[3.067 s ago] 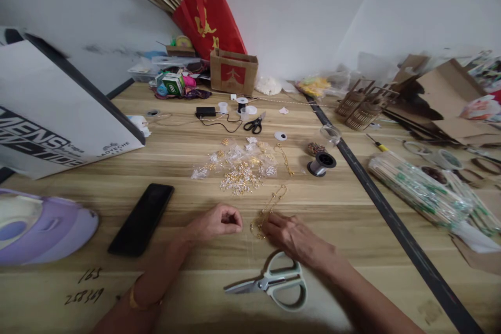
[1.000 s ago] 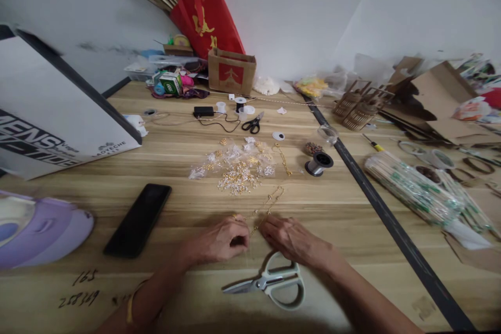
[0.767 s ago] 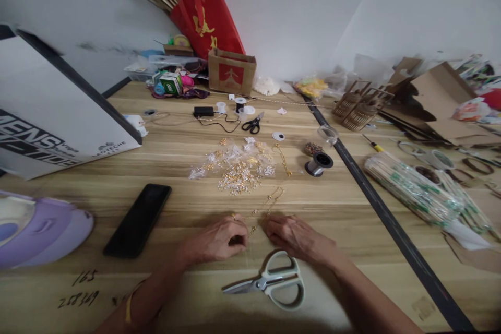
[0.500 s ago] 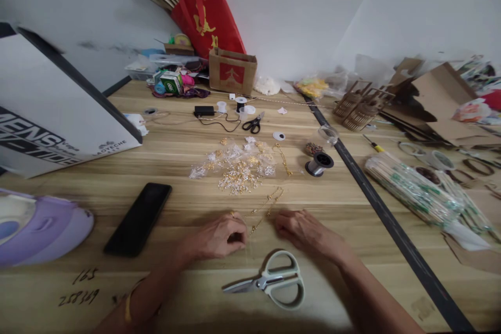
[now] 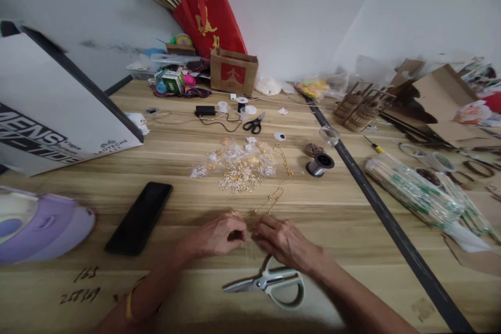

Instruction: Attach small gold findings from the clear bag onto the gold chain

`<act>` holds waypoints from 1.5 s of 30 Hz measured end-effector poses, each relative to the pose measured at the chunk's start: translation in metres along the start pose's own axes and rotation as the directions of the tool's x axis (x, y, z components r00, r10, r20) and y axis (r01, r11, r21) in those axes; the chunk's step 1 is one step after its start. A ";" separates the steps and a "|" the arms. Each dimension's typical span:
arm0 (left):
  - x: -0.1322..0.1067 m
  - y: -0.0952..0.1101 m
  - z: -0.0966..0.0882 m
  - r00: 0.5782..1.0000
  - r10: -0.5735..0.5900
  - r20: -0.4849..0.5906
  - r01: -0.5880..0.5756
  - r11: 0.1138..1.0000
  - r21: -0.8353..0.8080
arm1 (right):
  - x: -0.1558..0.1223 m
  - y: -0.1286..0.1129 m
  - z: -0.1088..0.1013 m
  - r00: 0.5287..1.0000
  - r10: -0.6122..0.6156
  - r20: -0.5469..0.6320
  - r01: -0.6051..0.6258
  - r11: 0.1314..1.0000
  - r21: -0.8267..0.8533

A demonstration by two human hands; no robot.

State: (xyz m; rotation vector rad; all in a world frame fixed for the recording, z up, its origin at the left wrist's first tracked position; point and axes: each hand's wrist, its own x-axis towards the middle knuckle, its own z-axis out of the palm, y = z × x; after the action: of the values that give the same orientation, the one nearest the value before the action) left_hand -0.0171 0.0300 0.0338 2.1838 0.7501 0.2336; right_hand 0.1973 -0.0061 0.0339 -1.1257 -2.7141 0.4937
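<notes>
My left hand (image 5: 223,235) is closed in a pinch on one end of a thin gold beaded chain (image 5: 277,195), which loops away from me over the table. My right hand (image 5: 287,240) is close beside it, fingers pressed together at the chain's near end; its fingertips are partly hidden. A fine clear thread (image 5: 247,255) hangs down between the hands. Below the right hand lie pale green scissors (image 5: 284,287), one handle loop partly covered. Beyond the chain is a pile of small gold and clear beads (image 5: 239,177) with clear plastic bags (image 5: 230,154).
A black phone (image 5: 139,219) and a purple-white appliance (image 5: 50,224) lie left. Beyond the beads are another gold chain (image 5: 284,159), a wire spool (image 5: 320,165) and black scissors (image 5: 254,124). Wrapped sticks (image 5: 415,188) lie right of a dark strip (image 5: 376,203).
My right hand has moved left, up to the left hand, and now covers the chain's near end and part of the scissors' handle. My left hand has stayed in place.
</notes>
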 end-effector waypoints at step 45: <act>0.000 -0.006 0.000 0.999 0.025 -0.047 -0.027 0.999 -0.040 | -0.002 0.004 0.006 0.991 -0.065 0.114 0.089 0.974 -0.210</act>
State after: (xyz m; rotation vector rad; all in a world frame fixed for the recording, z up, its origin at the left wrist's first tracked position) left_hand -0.0198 0.0332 0.0288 2.1575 0.7373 0.3111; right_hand 0.1997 -0.0067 0.0271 -1.0643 -2.9497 0.2600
